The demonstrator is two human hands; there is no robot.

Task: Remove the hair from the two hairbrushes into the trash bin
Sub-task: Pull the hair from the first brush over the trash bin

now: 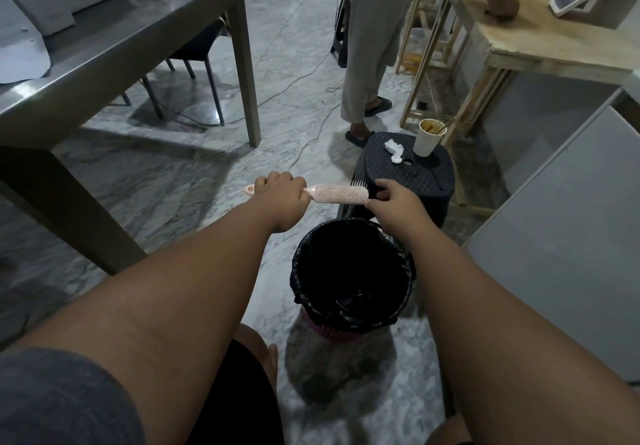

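A pale pink hairbrush (337, 194) is held level above the floor, bristles up, just beyond the trash bin (401, 264), which is lined with a black bag. My left hand (282, 195) is closed around the brush's handle. My right hand (393, 199) pinches at the far tip of the brush head with thumb and fingers; whether it holds hair I cannot tell. A second hairbrush is not in view.
A black plastic stool (426, 174) behind the bin carries a paper cup (429, 136) and crumpled tissue (394, 148). A grey table (114, 46) stands left, a wooden bench (540, 43) right. Another person (374, 39) stands ahead. Cables cross the marble floor.
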